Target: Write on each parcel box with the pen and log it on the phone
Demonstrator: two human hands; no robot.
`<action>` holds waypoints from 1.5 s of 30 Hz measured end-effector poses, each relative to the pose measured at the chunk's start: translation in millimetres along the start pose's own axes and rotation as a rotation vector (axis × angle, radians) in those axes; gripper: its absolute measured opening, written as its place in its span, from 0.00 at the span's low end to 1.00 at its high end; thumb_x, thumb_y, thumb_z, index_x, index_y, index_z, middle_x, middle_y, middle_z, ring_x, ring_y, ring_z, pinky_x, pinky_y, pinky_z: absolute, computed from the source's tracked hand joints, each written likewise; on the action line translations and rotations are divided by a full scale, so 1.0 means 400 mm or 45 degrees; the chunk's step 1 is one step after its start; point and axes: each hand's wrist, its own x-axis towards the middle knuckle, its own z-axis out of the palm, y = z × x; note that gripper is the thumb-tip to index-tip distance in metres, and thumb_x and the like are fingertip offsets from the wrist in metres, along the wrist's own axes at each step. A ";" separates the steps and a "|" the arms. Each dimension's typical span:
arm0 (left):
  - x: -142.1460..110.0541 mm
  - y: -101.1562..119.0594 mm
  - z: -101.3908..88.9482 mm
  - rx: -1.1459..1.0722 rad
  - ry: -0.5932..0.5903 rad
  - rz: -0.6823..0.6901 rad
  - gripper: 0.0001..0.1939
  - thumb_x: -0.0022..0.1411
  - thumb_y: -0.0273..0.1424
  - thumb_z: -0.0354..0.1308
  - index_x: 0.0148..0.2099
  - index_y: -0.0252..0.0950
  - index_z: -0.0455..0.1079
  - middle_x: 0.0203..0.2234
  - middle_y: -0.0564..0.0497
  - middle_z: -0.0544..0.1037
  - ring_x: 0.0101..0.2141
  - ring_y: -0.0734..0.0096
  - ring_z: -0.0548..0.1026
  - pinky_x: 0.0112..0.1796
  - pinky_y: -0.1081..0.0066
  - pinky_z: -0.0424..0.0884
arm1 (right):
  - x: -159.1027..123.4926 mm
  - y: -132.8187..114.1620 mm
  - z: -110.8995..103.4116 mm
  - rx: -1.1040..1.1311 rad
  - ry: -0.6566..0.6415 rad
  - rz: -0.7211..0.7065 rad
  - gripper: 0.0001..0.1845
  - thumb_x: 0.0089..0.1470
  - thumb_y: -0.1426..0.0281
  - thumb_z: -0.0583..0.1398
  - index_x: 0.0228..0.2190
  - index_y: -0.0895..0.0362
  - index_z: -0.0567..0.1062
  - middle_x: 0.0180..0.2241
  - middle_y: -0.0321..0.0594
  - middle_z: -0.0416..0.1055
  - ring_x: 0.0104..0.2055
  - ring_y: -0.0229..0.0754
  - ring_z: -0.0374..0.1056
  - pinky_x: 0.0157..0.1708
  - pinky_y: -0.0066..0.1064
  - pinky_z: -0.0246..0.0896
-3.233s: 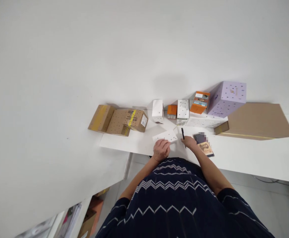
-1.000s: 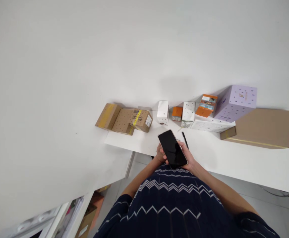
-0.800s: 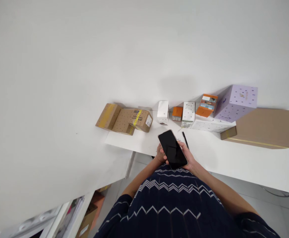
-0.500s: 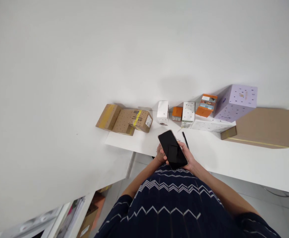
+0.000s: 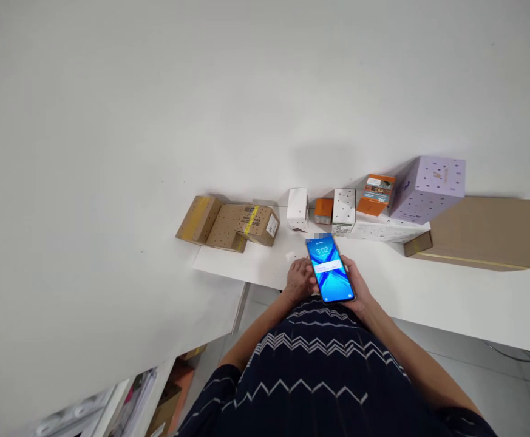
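Observation:
A smartphone (image 5: 330, 269) with a lit blue screen showing a clock is held over the near edge of the white table (image 5: 451, 291). My right hand (image 5: 358, 284) grips it from below and from the right, fingers wrapped round its edge. My left hand (image 5: 299, 280) rests against the phone's left side, fingers curled by its lower edge. A small white card (image 5: 291, 257) lies on the table just beyond my left hand, mostly hidden.
Along the wall stand brown cardboard boxes (image 5: 228, 223), a white box (image 5: 297, 209), a small orange box (image 5: 323, 210), a dotted white box (image 5: 343, 210), an orange-blue box (image 5: 375, 194) and a lilac box (image 5: 428, 189). A large flat brown carton (image 5: 487, 233) lies at the right.
The phone's screen was black and is now lit blue. The phone has shifted slightly right and away, covering the black pen that showed beside it.

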 end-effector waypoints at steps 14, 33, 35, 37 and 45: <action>-0.012 0.010 -0.135 0.597 -0.275 -0.286 0.35 0.56 0.41 0.57 0.64 0.45 0.53 0.54 0.42 0.62 0.49 0.51 0.64 0.46 0.57 0.66 | -0.079 -0.046 -0.410 -1.716 1.606 -0.227 0.37 0.48 0.51 0.55 0.55 0.57 0.64 0.44 0.52 0.69 0.44 0.54 0.67 0.42 0.45 0.62; -0.045 -0.268 -0.326 0.656 0.312 -1.209 0.31 0.59 0.43 0.53 0.63 0.40 0.55 0.56 0.38 0.60 0.54 0.47 0.60 0.47 0.53 0.65 | -0.015 -0.032 -0.503 -2.394 1.733 -0.452 0.33 0.53 0.55 0.53 0.57 0.56 0.61 0.55 0.55 0.58 0.53 0.61 0.54 0.47 0.53 0.54; -0.022 -0.264 -0.321 0.755 0.368 -1.145 0.32 0.58 0.42 0.54 0.62 0.38 0.56 0.58 0.36 0.57 0.57 0.44 0.56 0.51 0.49 0.60 | -0.019 -0.025 -0.501 -2.397 1.758 -0.508 0.31 0.53 0.56 0.53 0.56 0.56 0.62 0.55 0.56 0.57 0.53 0.61 0.54 0.47 0.54 0.54; 0.005 -0.245 -0.307 0.831 0.457 -1.015 0.31 0.57 0.41 0.55 0.62 0.38 0.57 0.59 0.36 0.55 0.58 0.44 0.53 0.53 0.47 0.55 | -0.020 -0.018 -0.496 -2.404 1.812 -0.585 0.30 0.54 0.56 0.53 0.55 0.57 0.63 0.54 0.57 0.57 0.53 0.61 0.53 0.46 0.54 0.54; 0.226 -0.132 -0.171 0.488 0.287 -0.502 0.33 0.56 0.43 0.57 0.61 0.36 0.60 0.55 0.36 0.60 0.57 0.47 0.58 0.54 0.54 0.56 | 0.027 0.005 -0.446 -2.536 1.431 -0.768 0.27 0.58 0.60 0.49 0.52 0.63 0.67 0.47 0.57 0.65 0.49 0.56 0.59 0.48 0.49 0.54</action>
